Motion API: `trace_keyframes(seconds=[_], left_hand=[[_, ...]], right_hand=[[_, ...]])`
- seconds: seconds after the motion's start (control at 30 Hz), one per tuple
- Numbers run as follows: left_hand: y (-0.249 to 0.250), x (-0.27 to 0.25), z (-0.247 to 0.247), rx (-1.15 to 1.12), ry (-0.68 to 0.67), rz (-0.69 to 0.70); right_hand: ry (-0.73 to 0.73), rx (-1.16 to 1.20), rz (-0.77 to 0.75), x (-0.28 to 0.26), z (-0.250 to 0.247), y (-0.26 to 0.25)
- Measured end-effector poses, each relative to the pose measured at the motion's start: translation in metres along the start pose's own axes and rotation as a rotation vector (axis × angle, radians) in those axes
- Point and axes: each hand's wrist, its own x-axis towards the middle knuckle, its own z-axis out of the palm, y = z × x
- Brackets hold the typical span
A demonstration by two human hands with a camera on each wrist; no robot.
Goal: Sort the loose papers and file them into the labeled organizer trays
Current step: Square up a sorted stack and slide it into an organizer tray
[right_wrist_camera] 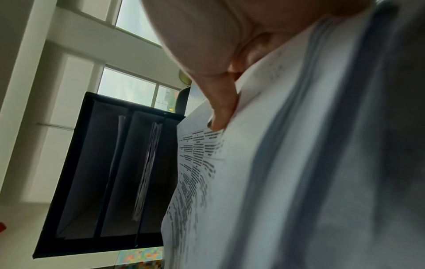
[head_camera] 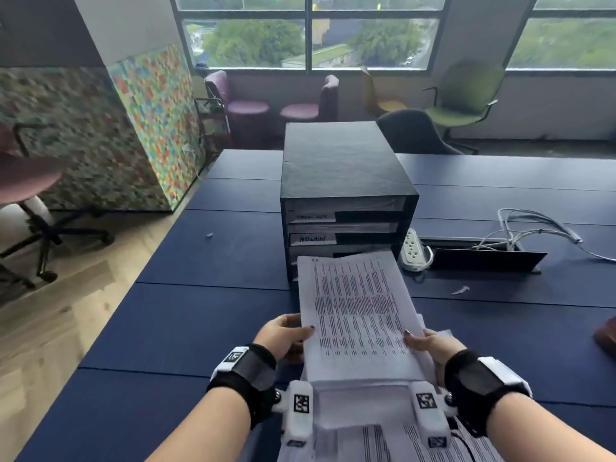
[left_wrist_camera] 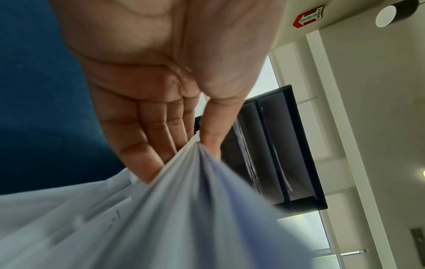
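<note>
A stack of printed papers [head_camera: 356, 315] is lifted off the blue table, its far edge reaching the lower trays of the black organizer [head_camera: 343, 181]. My left hand [head_camera: 286, 335] pinches the stack's left edge, thumb on top and fingers [left_wrist_camera: 147, 145] underneath. My right hand [head_camera: 430, 345] grips the right edge the same way, thumb [right_wrist_camera: 220, 109] pressed on the printed sheet [right_wrist_camera: 197, 163]. The organizer [left_wrist_camera: 276, 145] shows labeled trays, one reading ADMIN [head_camera: 311, 239], with sheets inside. More loose papers [head_camera: 383, 441] lie under my wrists at the near edge.
A white power strip [head_camera: 412, 250] and loose cables [head_camera: 533, 228] lie right of the organizer beside an open cable hatch [head_camera: 483, 258]. Small scraps [head_camera: 461, 290] dot the blue table [head_camera: 200, 315]. Chairs stand behind the table and at left.
</note>
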Motion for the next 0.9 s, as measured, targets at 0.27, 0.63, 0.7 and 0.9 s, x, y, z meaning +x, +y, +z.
trace_keyframes(seconds=[0.27,0.63,0.7,0.9], left_hand=[[-0.006,0.017,-0.006,0.046,0.027,-0.031],[0.022,0.053,0.015,0.047,0.143,-0.050],[0.036,0.057,0.020,-0.019,0.121,-0.051],[0.080,0.074,0.020,-0.345,0.073,-0.119]], right_hand=[[0.035,0.065,-0.085,0.047,0.021,-0.031],[-0.155,-0.010,0.105,0.000,0.022,-0.068],[-0.109,0.087,0.104,0.010,0.024,-0.075],[-0.022,0.502,0.097,0.039,0.043,-0.105]])
